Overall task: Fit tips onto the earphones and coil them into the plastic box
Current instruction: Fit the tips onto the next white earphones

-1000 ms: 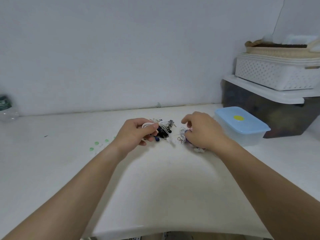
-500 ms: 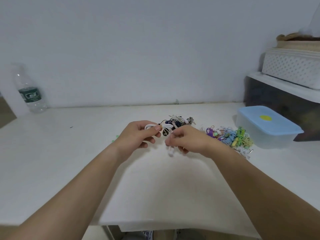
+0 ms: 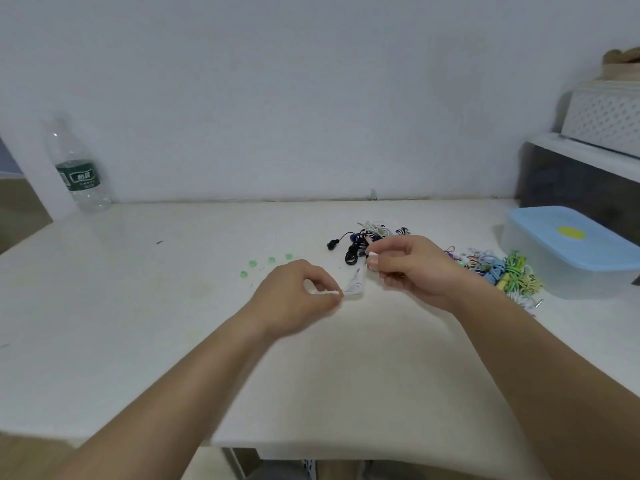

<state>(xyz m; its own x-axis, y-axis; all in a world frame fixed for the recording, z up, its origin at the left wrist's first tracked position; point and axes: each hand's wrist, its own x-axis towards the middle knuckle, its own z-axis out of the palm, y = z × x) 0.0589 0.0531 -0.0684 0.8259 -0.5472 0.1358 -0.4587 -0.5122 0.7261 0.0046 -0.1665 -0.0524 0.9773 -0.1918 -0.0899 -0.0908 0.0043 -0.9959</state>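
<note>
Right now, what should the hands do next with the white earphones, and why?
Probably let the left-hand grip drop the cable and fetch a green tip: the right-hand grip pinches an earbud of the white earphones, the tips lie loose nearby, and the plastic box has its lid on.

Soft, even, fairly bright light with a cool cast covers the white wall (image 3: 277, 81) and table (image 3: 138, 323), leaving only faint shadows beneath the arms and no glare. Motion blur smears the left hand (image 3: 294, 296) and, less so, the right hand (image 3: 412, 268), so the white earphone cable (image 3: 356, 289) between them is hard to make out. Wide-angle distortion bows the table's edges and leans the bottle (image 3: 78, 171) at the left, and the basket (image 3: 606, 123) at the right edge looks soft.
</note>
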